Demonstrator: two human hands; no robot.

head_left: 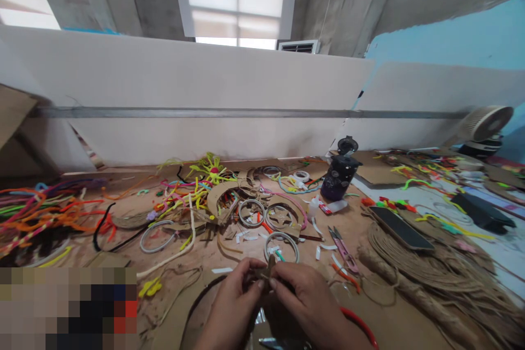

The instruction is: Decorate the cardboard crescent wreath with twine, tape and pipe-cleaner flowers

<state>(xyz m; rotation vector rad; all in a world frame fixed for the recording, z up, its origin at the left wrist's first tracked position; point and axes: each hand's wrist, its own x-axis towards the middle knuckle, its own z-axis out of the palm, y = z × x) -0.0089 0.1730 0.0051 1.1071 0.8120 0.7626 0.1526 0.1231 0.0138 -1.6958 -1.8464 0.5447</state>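
At the front middle of the table, my left hand [241,292] and my right hand [301,290] meet, fingertips closed together. Between them they pinch a small brown strip [270,269]. Whether it is cardboard or cord, I cannot tell. Just beyond the fingers lies a pale ring [282,247]. Under my hands is a metal blade [283,343], partly hidden, and a curved red piece [357,324] shows beside my right wrist. Pink-handled scissors [343,250] lie to the right, near a short orange pipe cleaner [345,278].
Colourful pipe cleaners [53,213] heap at the left. Cardboard rings [283,213] and scraps cover the middle. A dark bottle [339,175] with its lid up stands behind. To the right lie a phone [402,228], coiled brown cord [426,262] and a black case [484,212]; a fan [488,123] stands farther back.
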